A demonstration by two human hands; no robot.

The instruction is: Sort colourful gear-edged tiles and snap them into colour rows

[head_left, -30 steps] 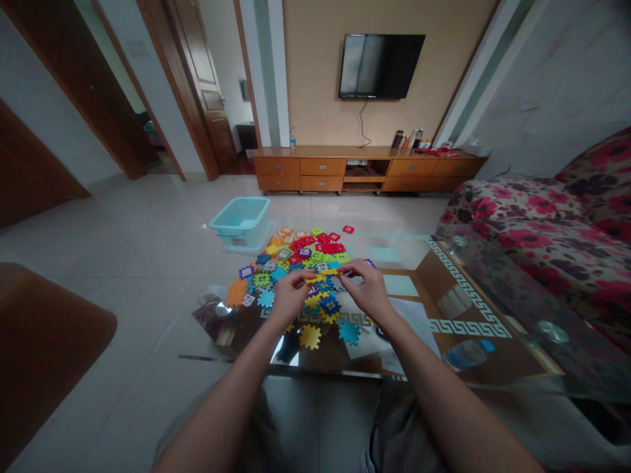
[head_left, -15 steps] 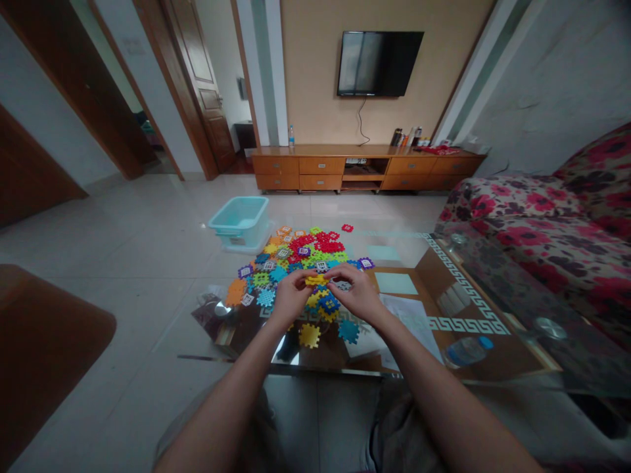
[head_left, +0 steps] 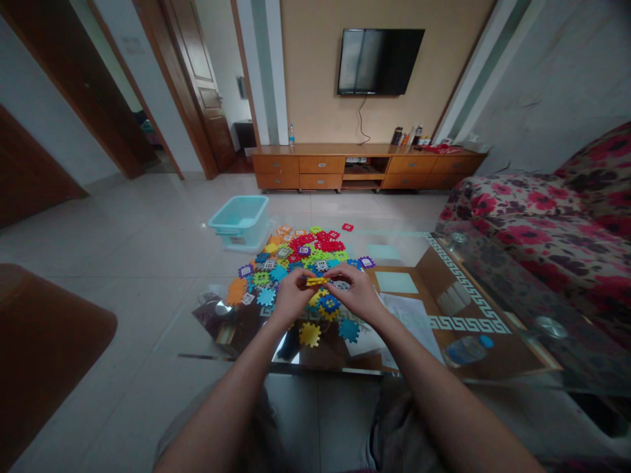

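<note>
No text is legible from this standpoint. Markings on the turquoise tub [head_left: 252, 230], the table's water bottle [head_left: 463, 352] and the paper sheet [head_left: 411, 322] appear too small or blurred to read.

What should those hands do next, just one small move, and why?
Perhaps squeeze the yellow plastic gently: the left fingers and right fingers pinch it from opposite sides, over the pile of notched pieces. Whether its parts are joined is too small to tell.
</note>
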